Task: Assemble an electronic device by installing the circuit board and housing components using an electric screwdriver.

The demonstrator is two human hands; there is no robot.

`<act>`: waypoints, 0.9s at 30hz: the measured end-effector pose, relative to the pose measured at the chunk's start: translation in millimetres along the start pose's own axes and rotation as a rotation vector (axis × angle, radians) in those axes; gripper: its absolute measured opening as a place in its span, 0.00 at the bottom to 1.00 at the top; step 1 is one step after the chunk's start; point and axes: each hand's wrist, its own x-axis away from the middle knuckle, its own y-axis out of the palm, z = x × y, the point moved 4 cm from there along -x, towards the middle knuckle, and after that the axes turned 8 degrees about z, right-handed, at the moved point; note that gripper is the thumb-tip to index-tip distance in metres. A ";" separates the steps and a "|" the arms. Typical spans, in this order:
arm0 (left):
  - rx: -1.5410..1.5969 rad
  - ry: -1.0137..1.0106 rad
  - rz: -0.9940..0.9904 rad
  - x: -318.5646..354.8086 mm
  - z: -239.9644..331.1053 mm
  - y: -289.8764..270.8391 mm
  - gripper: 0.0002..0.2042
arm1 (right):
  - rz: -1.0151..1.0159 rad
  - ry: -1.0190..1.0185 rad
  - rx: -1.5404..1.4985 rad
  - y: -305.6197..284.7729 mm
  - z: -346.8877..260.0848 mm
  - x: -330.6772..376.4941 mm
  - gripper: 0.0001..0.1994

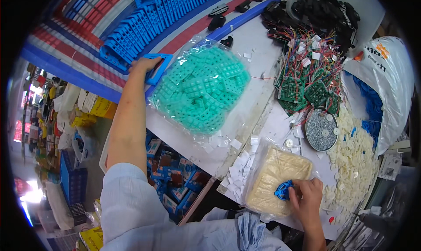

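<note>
My left hand (pixel 143 66) reaches out to the far left, its fingers closed on the edge of a blue plastic frame (pixel 164 66). That frame is beside a row of similar blue frames (pixel 131 38) standing in a tray. My right hand (pixel 308 197) pinches a small round blue plastic part (pixel 284 190) with ring-like openings. It is over a cream-coloured block (pixel 274 167) wrapped in clear plastic, near the table's front edge. Between my hands lies a clear bag of mint-green keypad-like pieces (pixel 204 86).
Circuit boards with coloured wires (pixel 307 82) lie at the right, beside a round dish of small metal screws (pixel 322 130). Many cream discs (pixel 353 163) spread past it. Black parts (pixel 324 12) fill a bin behind. Below the table edge, a box holds blue assemblies (pixel 177 181).
</note>
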 end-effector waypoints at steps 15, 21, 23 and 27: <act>0.866 -0.245 -0.243 -96.9 -97.5 -29.9 0.15 | 0.170 -0.013 -0.158 -29.8 11.2 32.1 0.14; 1.117 0.297 0.015 32.1 47.9 -127.9 0.36 | 0.286 0.080 -0.051 -65.3 40.6 62.6 0.12; 1.240 0.477 -0.295 129.3 94.6 -115.1 0.34 | 0.331 0.178 0.037 -93.5 57.5 81.9 0.10; 1.346 0.529 -0.629 276.4 67.4 -91.2 0.41 | 0.532 0.325 0.288 -174.0 117.8 100.3 0.09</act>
